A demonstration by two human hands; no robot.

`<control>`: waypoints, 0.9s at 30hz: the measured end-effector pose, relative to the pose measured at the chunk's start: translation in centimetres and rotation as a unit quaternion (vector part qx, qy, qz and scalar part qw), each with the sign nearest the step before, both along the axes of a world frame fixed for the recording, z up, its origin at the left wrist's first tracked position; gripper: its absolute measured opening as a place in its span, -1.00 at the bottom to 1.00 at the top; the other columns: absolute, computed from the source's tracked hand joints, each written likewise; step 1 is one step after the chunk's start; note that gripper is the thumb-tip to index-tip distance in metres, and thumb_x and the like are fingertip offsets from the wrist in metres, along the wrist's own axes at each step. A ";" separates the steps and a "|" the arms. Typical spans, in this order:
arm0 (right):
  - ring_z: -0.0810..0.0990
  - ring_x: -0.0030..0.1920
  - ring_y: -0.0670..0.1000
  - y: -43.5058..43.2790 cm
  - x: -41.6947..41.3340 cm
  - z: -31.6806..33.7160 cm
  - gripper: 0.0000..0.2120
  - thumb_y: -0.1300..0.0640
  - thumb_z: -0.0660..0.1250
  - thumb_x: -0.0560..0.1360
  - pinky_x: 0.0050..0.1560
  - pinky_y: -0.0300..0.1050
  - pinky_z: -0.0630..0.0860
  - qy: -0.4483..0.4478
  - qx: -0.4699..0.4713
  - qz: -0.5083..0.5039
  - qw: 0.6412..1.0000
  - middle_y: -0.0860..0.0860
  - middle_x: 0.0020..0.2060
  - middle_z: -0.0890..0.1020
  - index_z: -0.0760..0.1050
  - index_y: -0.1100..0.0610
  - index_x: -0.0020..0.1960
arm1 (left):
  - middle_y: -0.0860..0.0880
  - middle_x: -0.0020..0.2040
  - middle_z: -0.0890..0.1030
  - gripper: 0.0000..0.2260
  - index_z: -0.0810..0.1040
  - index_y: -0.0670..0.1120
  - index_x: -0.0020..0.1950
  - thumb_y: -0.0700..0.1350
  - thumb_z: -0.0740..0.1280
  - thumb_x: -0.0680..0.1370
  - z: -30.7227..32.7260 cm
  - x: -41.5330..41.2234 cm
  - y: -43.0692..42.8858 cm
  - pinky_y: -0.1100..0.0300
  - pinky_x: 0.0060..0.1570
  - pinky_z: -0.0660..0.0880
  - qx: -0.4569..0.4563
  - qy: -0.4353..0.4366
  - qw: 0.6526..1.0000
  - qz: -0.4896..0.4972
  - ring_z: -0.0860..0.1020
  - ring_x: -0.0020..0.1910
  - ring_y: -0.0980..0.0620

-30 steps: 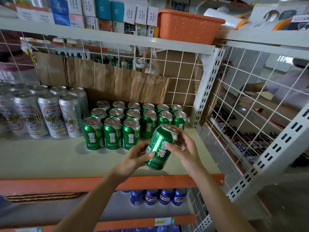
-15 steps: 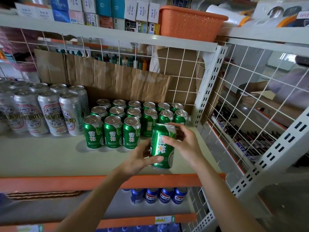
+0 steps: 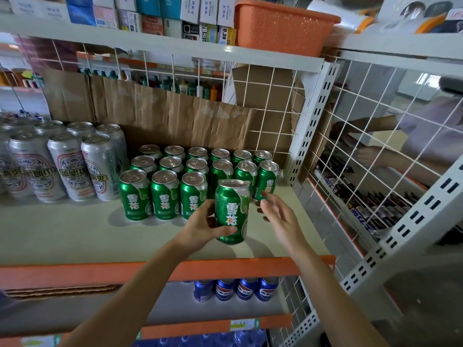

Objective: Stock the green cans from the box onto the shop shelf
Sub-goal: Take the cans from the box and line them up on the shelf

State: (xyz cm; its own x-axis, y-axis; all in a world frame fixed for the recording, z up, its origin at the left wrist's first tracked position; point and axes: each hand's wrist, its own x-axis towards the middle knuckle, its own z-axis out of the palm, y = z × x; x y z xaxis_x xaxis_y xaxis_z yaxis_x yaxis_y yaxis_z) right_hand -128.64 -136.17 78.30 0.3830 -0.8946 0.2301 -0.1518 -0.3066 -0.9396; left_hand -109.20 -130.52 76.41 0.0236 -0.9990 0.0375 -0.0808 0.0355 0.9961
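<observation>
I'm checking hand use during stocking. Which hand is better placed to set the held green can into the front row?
Left. The left hand grips the green can, upright just right of the three front-row cans. The right hand is open beside it, holding nothing.

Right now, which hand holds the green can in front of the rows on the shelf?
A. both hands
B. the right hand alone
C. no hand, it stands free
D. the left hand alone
D: the left hand has thumb and fingers round the green can, while the right hand is open beside it, clear of it.
</observation>
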 end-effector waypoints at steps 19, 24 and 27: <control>0.33 0.37 0.00 -1.7 -1.8 -7.0 -0.53 -0.10 0.12 0.59 0.36 -0.05 0.26 0.436 -0.143 -0.071 0.886 -0.01 0.37 0.39 0.25 0.05 0.44 | -0.15 0.21 0.48 -0.34 0.21 -0.07 0.29 -0.36 0.48 0.34 -4.1 1.1 -2.3 -0.04 0.30 0.41 0.002 -0.118 0.993 0.004 0.45 0.27 -0.06; 0.12 0.50 0.03 -1.8 -1.7 -7.2 -0.51 -0.12 0.08 0.60 0.45 0.00 0.08 0.485 -0.136 -0.059 0.862 0.01 0.49 0.20 0.18 0.01 0.48 | 0.03 0.11 0.49 -0.35 0.23 -0.07 0.26 -0.34 0.51 0.32 -4.1 1.1 -2.1 0.01 0.30 0.42 -0.027 -0.147 0.989 0.012 0.47 0.21 0.00; 0.09 0.51 0.03 -1.7 -1.7 -7.1 -0.53 -0.11 0.07 0.60 0.46 -0.01 0.05 0.492 -0.131 -0.059 0.859 -0.01 0.50 0.17 0.18 -0.01 0.48 | 0.14 0.12 0.47 -0.30 0.24 -0.05 0.30 -0.26 0.54 0.30 -1.8 0.9 -1.7 0.25 0.28 0.38 -0.057 -0.141 0.988 0.023 0.46 0.20 0.10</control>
